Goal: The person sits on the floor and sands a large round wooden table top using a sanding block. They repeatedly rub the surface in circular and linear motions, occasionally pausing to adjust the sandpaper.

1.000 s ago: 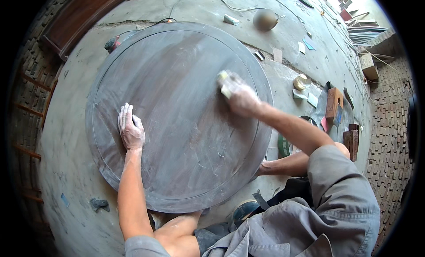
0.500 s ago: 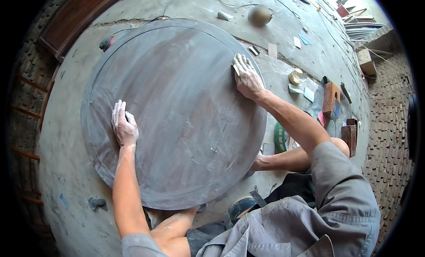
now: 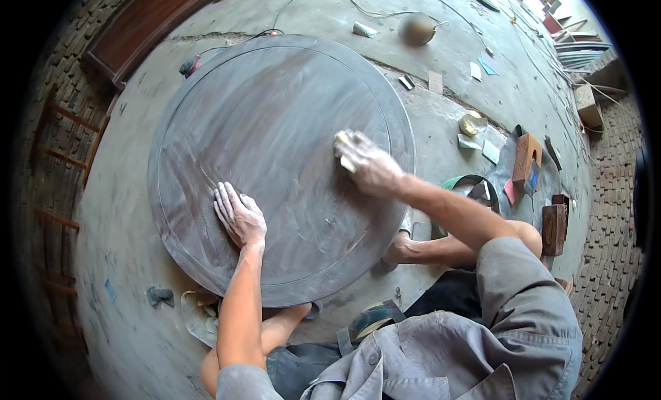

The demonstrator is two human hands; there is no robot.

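A large round wooden tabletop (image 3: 282, 159), dark grey-brown and streaked with pale dust, lies in front of me. My left hand (image 3: 239, 213) rests on its near left part, palm down with the fingers stretched out. On the right half of the top, my right hand (image 3: 368, 164) is blurred by motion. Its fingers press a small pale piece of sandpaper (image 3: 348, 164) against the surface; most of that piece is hidden beneath them. White dust coats both hands.
Right of the tabletop are a round green-rimmed container (image 3: 451, 183), a wooden block (image 3: 527, 159) with an opening, and a yellowish tub (image 3: 472, 123). Paper squares (image 3: 491, 151) and cables lie on the concrete floor. A brown wooden panel (image 3: 155, 25) stands at the far left.
My right hand has swept leftward and toward me over the tabletop with the sandpaper. My left hand has shifted right and nearer. The whole view has also moved slightly.
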